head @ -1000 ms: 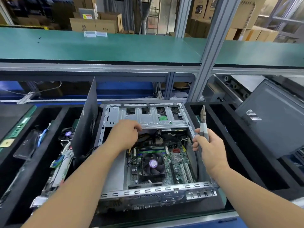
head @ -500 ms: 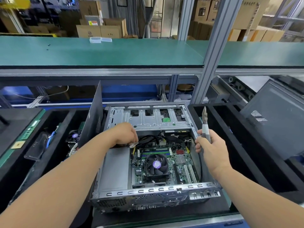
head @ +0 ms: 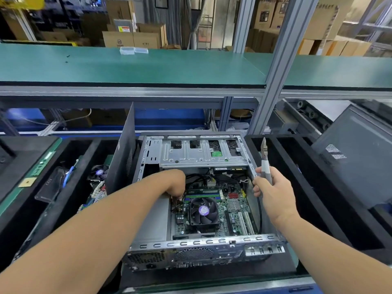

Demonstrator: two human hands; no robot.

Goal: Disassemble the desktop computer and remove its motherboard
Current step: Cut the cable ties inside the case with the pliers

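Inside the open grey steel desktop case (head: 203, 164), the green motherboard (head: 231, 211) remained mounted; the left hand (head: 176, 185) reached at nine o'clock, grip hidden, while the right hand (head: 273, 192) clasped grey-handled cutters (head: 265, 164).

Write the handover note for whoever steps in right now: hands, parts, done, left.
Left hand: reaching down inside the open computer case, fingers at the connectors on the left edge of the motherboard; the grip itself is hidden.
Right hand: holds the cutting pliers upright over the case's right wall.
Done: side cover is off.
Left: motherboard still sits in the case with the cooler fan on it and black cables attached. Free the cables, then lift the board out.
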